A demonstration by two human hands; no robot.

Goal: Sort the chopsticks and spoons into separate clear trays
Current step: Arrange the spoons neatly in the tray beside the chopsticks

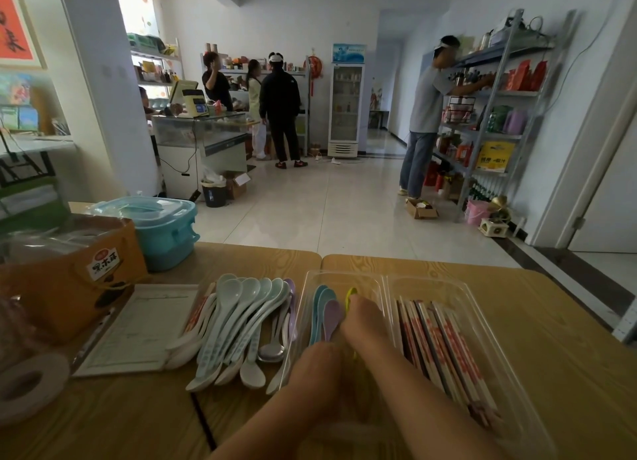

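1. Two trays at wooden counter's (551, 321) front edge: left clear plastic tray (341, 273) holding pastel spoons (325, 308), right clear plastic tray (431, 277) holding red-white wrapped chopsticks (444, 342).
2. Right hand (362, 321) pinching yellow-green spoon (351, 293) inside left tray.
3. Left hand (319, 359) grip: cannot tell.

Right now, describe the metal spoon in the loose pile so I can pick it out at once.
On the wooden table, left of the clear spoon tray, lies a loose pile of spoons. At its near right edge, beside the tray wall, is the metal spoon: the only shiny silver bowl among pale white, blue-green and purple ones.
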